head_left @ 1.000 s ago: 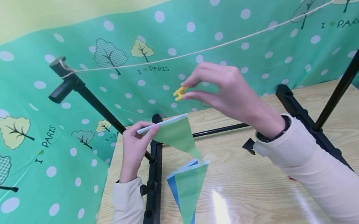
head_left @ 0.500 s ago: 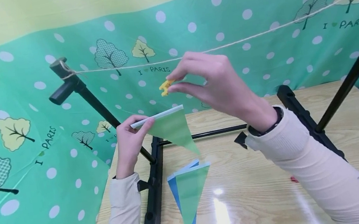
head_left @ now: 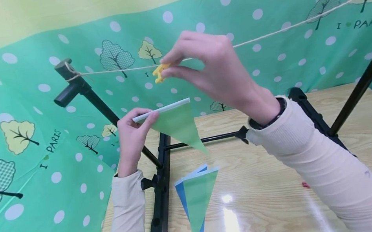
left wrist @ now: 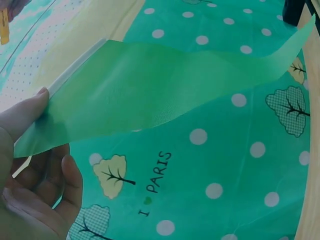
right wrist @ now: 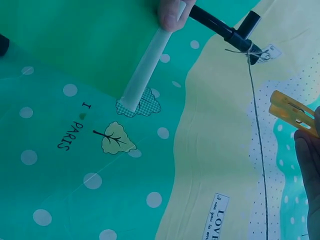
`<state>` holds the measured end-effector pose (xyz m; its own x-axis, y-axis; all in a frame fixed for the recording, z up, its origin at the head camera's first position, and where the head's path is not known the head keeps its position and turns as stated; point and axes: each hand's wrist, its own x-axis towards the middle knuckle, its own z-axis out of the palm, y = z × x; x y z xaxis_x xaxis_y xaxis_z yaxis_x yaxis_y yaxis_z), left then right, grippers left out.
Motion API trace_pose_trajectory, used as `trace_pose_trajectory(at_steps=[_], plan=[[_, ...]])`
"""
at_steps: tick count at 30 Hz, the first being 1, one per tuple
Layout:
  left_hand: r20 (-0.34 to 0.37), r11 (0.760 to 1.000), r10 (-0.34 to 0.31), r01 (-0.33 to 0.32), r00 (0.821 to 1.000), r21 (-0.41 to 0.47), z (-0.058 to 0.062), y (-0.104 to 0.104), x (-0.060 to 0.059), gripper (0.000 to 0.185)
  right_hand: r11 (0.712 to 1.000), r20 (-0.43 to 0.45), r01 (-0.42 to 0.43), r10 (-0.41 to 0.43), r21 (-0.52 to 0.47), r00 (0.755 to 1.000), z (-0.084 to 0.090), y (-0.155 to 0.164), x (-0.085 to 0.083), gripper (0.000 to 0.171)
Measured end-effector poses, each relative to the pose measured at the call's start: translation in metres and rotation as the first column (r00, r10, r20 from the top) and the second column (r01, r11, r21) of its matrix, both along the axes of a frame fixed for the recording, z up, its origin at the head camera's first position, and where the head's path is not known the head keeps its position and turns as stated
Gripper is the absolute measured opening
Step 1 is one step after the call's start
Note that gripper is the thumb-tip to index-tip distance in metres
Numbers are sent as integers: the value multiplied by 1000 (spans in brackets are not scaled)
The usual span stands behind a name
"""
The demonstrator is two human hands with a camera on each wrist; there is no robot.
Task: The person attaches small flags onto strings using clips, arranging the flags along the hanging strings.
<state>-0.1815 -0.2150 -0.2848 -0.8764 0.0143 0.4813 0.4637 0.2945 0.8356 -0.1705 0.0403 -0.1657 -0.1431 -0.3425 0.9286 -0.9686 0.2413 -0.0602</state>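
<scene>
My left hand (head_left: 132, 133) pinches a green triangular pennant (head_left: 180, 126) by its white top band, thumb in front; its point hangs down to the right. In the left wrist view the pennant (left wrist: 145, 90) spreads out from under the thumb. Above it, my right hand (head_left: 209, 67) pinches a small yellow clothespin (head_left: 160, 73) between thumb and fingertips. The clothespin overlaps the string (head_left: 122, 69) in the head view; in the right wrist view the clothespin (right wrist: 292, 114) appears beside the string (right wrist: 257, 125), apart from it.
The string runs from a black post (head_left: 92, 99) on the left toward the right post (head_left: 363, 83). Another green pennant (head_left: 201, 197) lies over a blue pennant (head_left: 181, 196) on the wooden table (head_left: 262, 200). A small red item (head_left: 305, 185) lies near the right sleeve.
The right hand has moved up and left with the clothespin, to the string's height in the head view. The left hand has raised the pennant slightly.
</scene>
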Motion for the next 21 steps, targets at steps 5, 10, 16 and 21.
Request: trace_pose_trajectory(at_steps=[5,10,16,21], plan=[[-7,1000,-11,11,1000,23,6,-1,-1,18,1000,20,14,-14,-8,1000,3,-5,-6,17],[-19,998,-38,39,999,58,12,0,-3,16,1000,14,9,-9,-28,1000,7,-13,-10,18],[-56,995,-60,64,997,72,22,2,-7,14,999,15,22,-21,-27,1000,13,-22,-14,19],[-62,994,-51,57,997,97,27,2,-8,14,1000,30,18,-18,-16,999,15,-26,-17,18]])
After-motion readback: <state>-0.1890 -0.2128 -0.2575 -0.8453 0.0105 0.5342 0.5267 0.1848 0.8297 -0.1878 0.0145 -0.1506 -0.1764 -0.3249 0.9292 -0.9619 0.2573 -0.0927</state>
